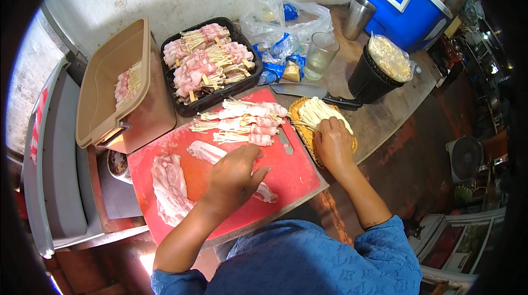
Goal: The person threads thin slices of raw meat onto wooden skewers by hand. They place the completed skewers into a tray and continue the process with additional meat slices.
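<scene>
A slice of raw bacon [203,150] lies across the red cutting board [288,171]. Over its middle hovers my left hand [233,177], empty, with thumb and fingers apart. My right hand [335,142] has its fingers curled on enoki mushrooms [315,111] in a small yellow woven basket [307,142]; its fingertips are partly hidden. Several bacon-wrapped enoki rolls [243,122] are stacked at the board's far side. A heap of raw bacon slices [171,187] sits on the board's left part.
Behind the board stand a black tray [212,99] piled with enoki rolls and a tan bin [159,117] with rolls inside. A knife [303,89] lies beyond the basket. Also on the table are a drinking glass [321,56], a black container [367,76], a metal cup [359,16] and a blue cooler [396,10].
</scene>
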